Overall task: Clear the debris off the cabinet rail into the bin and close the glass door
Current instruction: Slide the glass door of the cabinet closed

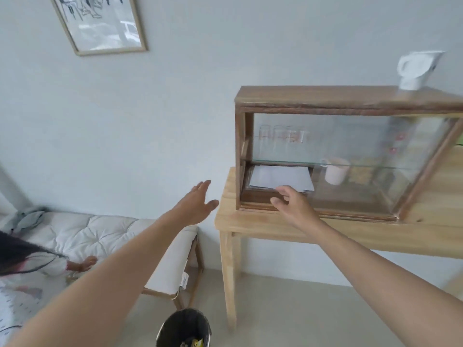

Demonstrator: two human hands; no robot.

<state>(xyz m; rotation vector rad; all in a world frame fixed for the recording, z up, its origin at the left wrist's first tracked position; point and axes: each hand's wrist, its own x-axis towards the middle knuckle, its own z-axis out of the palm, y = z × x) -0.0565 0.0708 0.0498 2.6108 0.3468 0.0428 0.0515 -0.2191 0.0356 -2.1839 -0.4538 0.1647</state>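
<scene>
**Two bare hands raised before a half-open glass cabinet**

Two outstretched arms are seen from above. The left hand [198, 202] is held in the air left of the table corner, palm turned inward, fingers extended and loosely spread, with nothing gripped. The right hand [292, 205] is placed at the lower left opening of the wooden cabinet [325, 97], fingers curled and slightly parted, thumb apart from them; whether anything is pinched cannot be told. The cabinet rail [260, 209] runs along the bottom front edge, just beside the right fingertips; debris on it cannot be made out through the blur.

The glass door [355, 169] is slid toward the right, so the left part of the cabinet is left uncovered. A stack of white paper [280, 177] is seen on the lower level in that opening, with a pale mug [335, 171] behind the glass and drinking glasses [280, 144] on the upper shelf. A white kettle [416, 70] is set on the cabinet top. The cabinet is carried by a light wooden table [240, 226]. A black bin [184, 328] stands on the floor below the left forearm, with scraps inside. A cushioned bench [100, 234] is placed against the wall at left, under a framed drawing [100, 23].
</scene>
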